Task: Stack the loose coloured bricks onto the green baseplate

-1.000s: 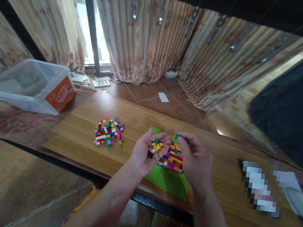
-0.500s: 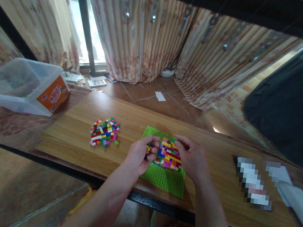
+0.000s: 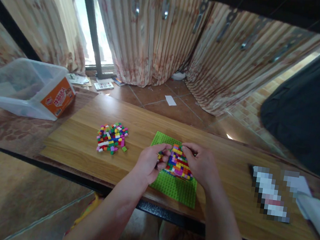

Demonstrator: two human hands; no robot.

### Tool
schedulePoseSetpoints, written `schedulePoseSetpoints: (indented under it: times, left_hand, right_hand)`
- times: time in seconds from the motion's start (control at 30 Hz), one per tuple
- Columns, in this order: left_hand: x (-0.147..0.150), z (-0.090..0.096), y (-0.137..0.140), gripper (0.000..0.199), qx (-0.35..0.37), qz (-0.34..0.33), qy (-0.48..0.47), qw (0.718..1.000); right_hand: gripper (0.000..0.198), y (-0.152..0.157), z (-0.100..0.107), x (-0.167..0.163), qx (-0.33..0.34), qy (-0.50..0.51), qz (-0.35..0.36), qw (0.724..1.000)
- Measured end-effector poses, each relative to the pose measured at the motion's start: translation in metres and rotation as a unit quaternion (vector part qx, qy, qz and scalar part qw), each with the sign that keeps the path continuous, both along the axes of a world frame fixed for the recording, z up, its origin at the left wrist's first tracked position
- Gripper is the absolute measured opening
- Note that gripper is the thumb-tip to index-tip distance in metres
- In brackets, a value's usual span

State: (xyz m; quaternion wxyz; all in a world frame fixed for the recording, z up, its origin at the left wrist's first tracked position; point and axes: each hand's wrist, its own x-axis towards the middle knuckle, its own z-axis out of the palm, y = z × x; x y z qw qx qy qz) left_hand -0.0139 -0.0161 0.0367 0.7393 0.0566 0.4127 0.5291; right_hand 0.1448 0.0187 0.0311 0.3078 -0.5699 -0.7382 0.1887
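A block of many-coloured toy bricks [image 3: 180, 163] stands on a green studded baseplate [image 3: 173, 193]. Just left of it is my left hand [image 3: 151, 161], its fingers curled around a few small toy bricks [image 3: 159, 157], of which some yellow shows. My right hand [image 3: 202, 163] is closed at the block's far right corner, thumb and fingertips together against it. Whether a separate small brick is between those fingertips I cannot make out. The block's right side is partly hidden behind this hand.
A loose pile of small coloured bricks [image 3: 112, 138] lies left on the wooden table [image 3: 77, 136]. Beyond it stands a clear plastic bin [image 3: 16, 105] with an orange label. A blurred-out long object [image 3: 270, 195] and white items [image 3: 314, 217] lie at the right.
My left hand has moved slightly closer to the brick block, its index finger now stretched nearer the block's far edge. My right hand stays at the far right corner. The view has shifted a little.
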Motion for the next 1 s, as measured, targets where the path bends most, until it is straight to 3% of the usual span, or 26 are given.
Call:
schedulePoseSetpoints:
  times: [0.4, 1.0]
  left_hand:
    - [0.0007, 0.0002, 0.0000, 0.007, -0.005, -0.002, 0.008, 1.000]
    - [0.0017, 0.0002, 0.0000, 0.006, 0.002, -0.006, 0.027, 1.000]
  right_hand:
    - [0.023, 0.0042, -0.0010, 0.0037, -0.018, -0.001, 0.016, 1.000]
    - [0.021, 0.0045, -0.0006, 0.0022, -0.068, 0.048, -0.031, 0.996]
